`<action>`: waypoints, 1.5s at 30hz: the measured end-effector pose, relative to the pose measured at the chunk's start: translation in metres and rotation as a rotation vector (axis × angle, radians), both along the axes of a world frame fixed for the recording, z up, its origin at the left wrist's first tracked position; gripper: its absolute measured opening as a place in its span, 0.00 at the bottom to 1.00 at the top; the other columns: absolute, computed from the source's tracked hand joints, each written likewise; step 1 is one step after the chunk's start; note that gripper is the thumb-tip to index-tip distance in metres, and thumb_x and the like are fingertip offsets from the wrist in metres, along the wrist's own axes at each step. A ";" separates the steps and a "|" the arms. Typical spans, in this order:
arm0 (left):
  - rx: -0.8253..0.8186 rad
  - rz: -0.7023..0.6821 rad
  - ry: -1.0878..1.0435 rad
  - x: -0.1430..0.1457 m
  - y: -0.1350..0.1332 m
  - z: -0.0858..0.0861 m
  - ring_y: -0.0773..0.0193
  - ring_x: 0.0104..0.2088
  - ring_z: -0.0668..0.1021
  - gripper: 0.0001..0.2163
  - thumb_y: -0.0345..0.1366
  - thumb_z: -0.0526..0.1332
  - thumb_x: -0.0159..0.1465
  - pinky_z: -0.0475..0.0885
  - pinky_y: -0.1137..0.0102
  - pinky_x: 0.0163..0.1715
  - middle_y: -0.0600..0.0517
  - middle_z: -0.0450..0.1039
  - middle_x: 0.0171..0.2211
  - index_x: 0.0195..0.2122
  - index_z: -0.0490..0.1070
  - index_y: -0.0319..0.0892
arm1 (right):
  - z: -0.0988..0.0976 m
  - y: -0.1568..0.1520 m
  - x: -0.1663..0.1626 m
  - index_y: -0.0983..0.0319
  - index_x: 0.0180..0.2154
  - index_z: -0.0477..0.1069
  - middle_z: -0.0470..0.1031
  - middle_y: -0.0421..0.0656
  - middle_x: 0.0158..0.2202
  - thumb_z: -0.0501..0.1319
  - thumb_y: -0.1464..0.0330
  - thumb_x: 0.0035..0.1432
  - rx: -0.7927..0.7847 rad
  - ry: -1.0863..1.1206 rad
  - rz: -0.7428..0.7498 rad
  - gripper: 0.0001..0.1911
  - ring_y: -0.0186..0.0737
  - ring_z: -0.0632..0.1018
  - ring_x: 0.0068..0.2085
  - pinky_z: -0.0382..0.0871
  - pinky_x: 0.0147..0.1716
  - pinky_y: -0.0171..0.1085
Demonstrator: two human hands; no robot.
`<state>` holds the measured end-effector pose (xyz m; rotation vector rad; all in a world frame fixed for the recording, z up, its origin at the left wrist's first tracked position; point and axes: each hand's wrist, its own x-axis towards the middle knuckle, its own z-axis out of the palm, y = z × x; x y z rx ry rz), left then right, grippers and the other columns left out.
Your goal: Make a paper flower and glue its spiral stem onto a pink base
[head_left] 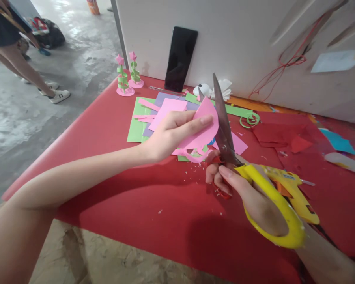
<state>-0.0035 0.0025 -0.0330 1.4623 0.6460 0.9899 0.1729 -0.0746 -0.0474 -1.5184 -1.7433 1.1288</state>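
Observation:
My left hand [173, 136] is closed, pinching a piece of pink paper [202, 124] with a curved edge between thumb and fingers. My right hand [239, 185] grips a pair of scissors [221, 122], a large yellow loop lying over the hand and red handle parts at the fingers. The blades are spread, with the long dark one upright along the paper's curved right edge. Part of the other blade is hidden behind the paper. Beneath, a curled pink strip [195, 157] and small scraps lie on the red tabletop [130, 189].
Green paper [133, 130] and purple sheets lie under pink ones. Two paper flowers [122, 81] stand at the far left. A black phone [180, 59] leans on the wall. A yellow glue gun [301, 197] lies beyond my right hand. Another person [23, 67] stands at left.

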 end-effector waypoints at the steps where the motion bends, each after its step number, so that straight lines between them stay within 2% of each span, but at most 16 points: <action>1: -0.006 -0.005 -0.001 0.000 0.000 0.000 0.78 0.17 0.62 0.19 0.45 0.59 0.63 0.56 0.76 0.15 0.58 0.59 0.15 0.19 0.59 0.40 | 0.001 0.000 -0.001 0.63 0.35 0.67 0.66 0.38 0.22 0.49 0.54 0.62 0.001 0.000 -0.003 0.19 0.27 0.64 0.21 0.57 0.21 0.30; 9: -0.077 -0.060 -0.028 0.000 -0.001 0.000 0.78 0.18 0.66 0.17 0.43 0.59 0.63 0.59 0.77 0.15 0.58 0.63 0.17 0.20 0.61 0.40 | 0.005 0.000 -0.002 0.63 0.38 0.67 0.68 0.38 0.23 0.49 0.57 0.62 0.019 -0.005 0.018 0.17 0.26 0.67 0.21 0.59 0.22 0.30; 15: -0.101 -0.058 -0.034 0.000 0.000 -0.002 0.77 0.17 0.65 0.18 0.46 0.61 0.60 0.58 0.76 0.15 0.58 0.62 0.16 0.19 0.62 0.40 | 0.001 0.000 -0.001 0.64 0.29 0.64 0.64 0.37 0.19 0.49 0.53 0.62 0.029 0.000 0.012 0.22 0.25 0.63 0.19 0.56 0.20 0.30; 21: -0.094 -0.104 -0.070 -0.001 0.000 -0.002 0.77 0.18 0.66 0.17 0.43 0.60 0.62 0.58 0.76 0.16 0.58 0.62 0.16 0.20 0.63 0.39 | 0.011 -0.001 -0.001 0.64 0.33 0.66 0.65 0.37 0.20 0.47 0.53 0.64 0.056 -0.098 0.042 0.22 0.24 0.64 0.19 0.58 0.19 0.28; 24: -0.074 -0.090 -0.073 -0.001 0.001 -0.001 0.78 0.18 0.65 0.19 0.41 0.59 0.63 0.56 0.75 0.16 0.58 0.59 0.15 0.17 0.60 0.39 | 0.015 -0.002 0.001 0.65 0.29 0.64 0.66 0.38 0.20 0.47 0.52 0.64 0.059 -0.129 0.036 0.24 0.23 0.64 0.19 0.57 0.18 0.27; 27: -0.061 -0.067 -0.048 -0.001 0.001 -0.001 0.77 0.17 0.63 0.21 0.43 0.60 0.62 0.55 0.74 0.16 0.58 0.57 0.15 0.16 0.57 0.39 | 0.015 -0.003 0.001 0.65 0.29 0.64 0.64 0.37 0.19 0.48 0.51 0.63 0.050 -0.112 0.026 0.24 0.22 0.62 0.17 0.54 0.15 0.26; 32: -0.011 -0.028 -0.002 -0.002 0.002 -0.002 0.76 0.18 0.62 0.19 0.44 0.60 0.62 0.57 0.74 0.18 0.58 0.58 0.17 0.18 0.60 0.40 | 0.016 -0.002 -0.003 0.65 0.29 0.64 0.62 0.37 0.16 0.51 0.51 0.62 0.031 -0.041 -0.027 0.23 0.22 0.61 0.15 0.53 0.13 0.25; 36: 0.107 0.052 0.069 -0.001 0.002 -0.003 0.75 0.19 0.63 0.20 0.45 0.60 0.61 0.58 0.74 0.19 0.57 0.57 0.16 0.17 0.62 0.40 | 0.020 0.003 -0.005 0.65 0.28 0.64 0.63 0.38 0.16 0.56 0.47 0.56 -0.068 0.168 -0.157 0.26 0.24 0.59 0.13 0.53 0.12 0.28; 40: 0.298 0.090 0.211 0.000 0.005 -0.007 0.72 0.22 0.67 0.18 0.48 0.58 0.62 0.60 0.73 0.20 0.55 0.66 0.19 0.21 0.71 0.41 | 0.026 0.013 -0.005 0.67 0.18 0.62 0.61 0.40 0.14 0.58 0.48 0.54 -0.091 0.259 -0.150 0.29 0.21 0.58 0.13 0.51 0.13 0.27; 42: 0.486 0.084 0.293 0.000 0.006 -0.012 0.71 0.23 0.69 0.15 0.47 0.57 0.63 0.62 0.73 0.22 0.54 0.69 0.21 0.29 0.76 0.43 | 0.029 0.016 -0.004 0.67 0.16 0.61 0.57 0.39 0.11 0.57 0.50 0.56 -0.107 0.277 -0.081 0.30 0.21 0.57 0.12 0.49 0.12 0.27; 45: 0.935 0.184 0.406 -0.002 0.008 -0.021 0.73 0.22 0.67 0.11 0.39 0.56 0.65 0.60 0.74 0.22 0.54 0.69 0.22 0.41 0.77 0.47 | 0.030 0.018 -0.003 0.65 0.15 0.59 0.51 0.37 0.09 0.53 0.52 0.60 -0.163 0.311 -0.010 0.29 0.23 0.56 0.12 0.48 0.11 0.26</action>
